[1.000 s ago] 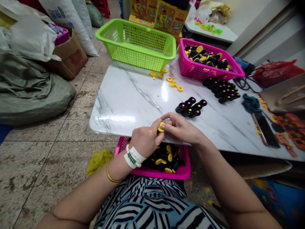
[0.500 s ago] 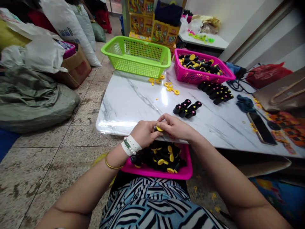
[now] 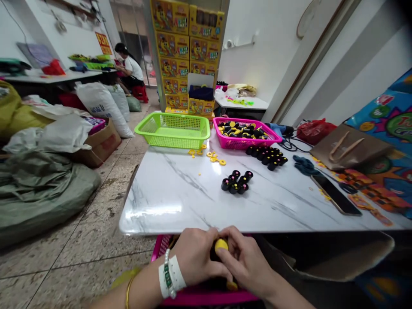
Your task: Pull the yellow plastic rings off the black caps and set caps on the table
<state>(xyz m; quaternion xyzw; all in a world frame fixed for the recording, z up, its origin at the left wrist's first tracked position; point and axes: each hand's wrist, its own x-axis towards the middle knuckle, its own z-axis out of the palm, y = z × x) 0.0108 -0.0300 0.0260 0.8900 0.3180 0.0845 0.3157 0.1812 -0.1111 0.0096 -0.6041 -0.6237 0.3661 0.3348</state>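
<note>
Fingers closed, my left hand (image 3: 195, 253) and my right hand (image 3: 247, 264) meet just in front of the table edge. Between them they pinch a small black piece with a yellow cap (image 3: 221, 244); its black body is mostly hidden by my fingers. Below sits a pink basket (image 3: 209, 299) on my lap, largely covered by my hands, with more pieces in it. On the white marbled table (image 3: 180, 189) stands a small cluster of black cylinders (image 3: 234, 185) with pink or yellow dots on top.
Behind are a green basket (image 3: 174, 143) and a pink basket (image 3: 244, 145) of black-and-yellow pieces. Yellow rings (image 3: 214, 159), more black cylinders (image 3: 270, 156), a dark cloth (image 3: 304, 165) and a phone (image 3: 336, 195) lie about. Sacks (image 3: 41, 197) fill the left floor; a person (image 3: 131, 68) sits far back.
The camera view has tilted up, so the table and baskets appear lower. My hands have drawn back from the table edge to over the lap basket, still gripping a yellow-capped piece.
</note>
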